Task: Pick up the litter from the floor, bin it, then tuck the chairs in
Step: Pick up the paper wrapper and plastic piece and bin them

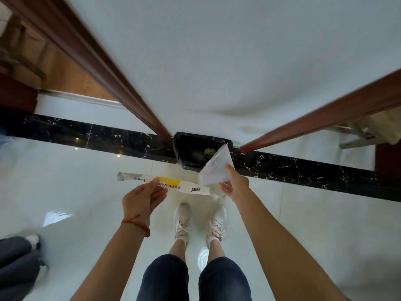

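Pinched in the left hand (141,197) is a long white paper wrapper (171,184) with a yellow band and printed Chinese characters, too blurred to be read surely. Folded white paper (216,170) is gripped by the right hand (235,185), above the black-lined bin (195,151) set against the wall (217,61).
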